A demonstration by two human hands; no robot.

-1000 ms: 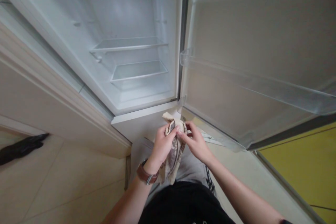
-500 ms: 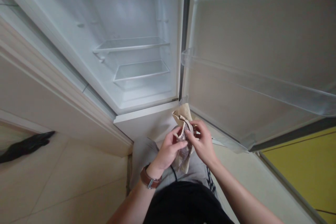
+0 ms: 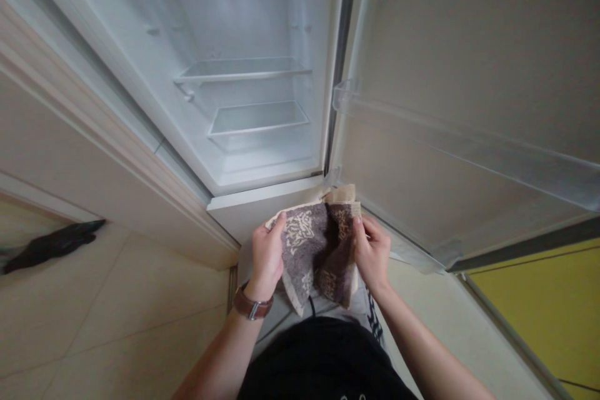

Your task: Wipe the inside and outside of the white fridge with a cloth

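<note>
A brown and beige patterned cloth (image 3: 315,250) is spread between my two hands in front of my waist. My left hand (image 3: 267,256), with a brown watch on its wrist, pinches the cloth's left edge. The right edge is gripped by my right hand (image 3: 372,253). The cloth sags in the middle and hangs down towards my grey trousers. Just beyond it stands an open white fridge (image 3: 244,75) with bare glass shelves (image 3: 257,119).
The fridge door (image 3: 469,106) stands open to the right with clear plastic door bins (image 3: 450,144). A beige cabinet side (image 3: 70,156) runs along the left. A dark object (image 3: 51,244) lies on the tiled floor at left. A yellow surface (image 3: 553,300) is at lower right.
The cloth was bunched between both hands close together; now my hands have drawn apart and the cloth is opened out flat between them.
</note>
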